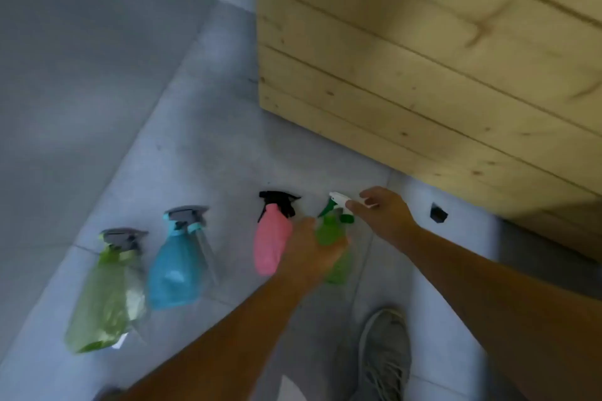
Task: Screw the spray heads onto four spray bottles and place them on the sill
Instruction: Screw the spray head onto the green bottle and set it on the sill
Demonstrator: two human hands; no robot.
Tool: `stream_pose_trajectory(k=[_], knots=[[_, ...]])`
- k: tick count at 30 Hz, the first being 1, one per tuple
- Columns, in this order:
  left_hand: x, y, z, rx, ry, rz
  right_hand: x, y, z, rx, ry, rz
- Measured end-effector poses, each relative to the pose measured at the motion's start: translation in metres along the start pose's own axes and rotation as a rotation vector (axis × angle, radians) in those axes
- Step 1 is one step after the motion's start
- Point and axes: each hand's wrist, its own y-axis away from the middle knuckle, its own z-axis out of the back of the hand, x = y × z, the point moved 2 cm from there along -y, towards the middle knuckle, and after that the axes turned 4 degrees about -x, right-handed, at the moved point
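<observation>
I am grasping the dark green spray bottle (334, 247) with my left hand (309, 257); my right hand (384, 215) is pinching its white spray head (338, 198), beside the pink bottle (270, 247) on the sill (202, 146).

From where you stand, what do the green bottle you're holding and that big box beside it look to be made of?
Green bottle: likely translucent plastic, since the floor's light shows through its body; its spray head looks like opaque white and green plastic. The picture is blurred, so the finish is unclear. Box: unfinished pale wood, with visible planks, knots and grain.
</observation>
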Motion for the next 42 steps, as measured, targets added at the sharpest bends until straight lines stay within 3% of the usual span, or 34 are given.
stream_pose_trajectory(k=[3,8,19,26,31,37,42], knots=[[0.004,-0.017,-0.014,-0.024,0.025,-0.018,-0.012,-0.02,-0.008,0.009,0.023,-0.008],[0.024,-0.031,-0.034,-0.045,-0.237,-0.024,-0.024,-0.042,-0.022,0.009,0.165,0.037],[0.024,-0.035,-0.056,-0.034,-0.316,-0.013,-0.023,-0.055,-0.028,0.089,0.346,0.105],[0.02,-0.025,-0.059,-0.014,-0.249,-0.022,-0.02,-0.047,-0.014,0.171,-0.084,0.005],[-0.013,-0.005,-0.043,-0.055,-0.089,-0.214,0.014,-0.031,0.015,0.277,-0.113,0.027],[-0.055,0.055,0.019,-0.135,0.038,-0.369,0.097,0.025,0.084,0.148,-0.186,0.17],[-0.078,0.146,0.099,-0.218,-0.094,-0.546,0.162,0.125,0.123,0.008,-0.355,0.411]])
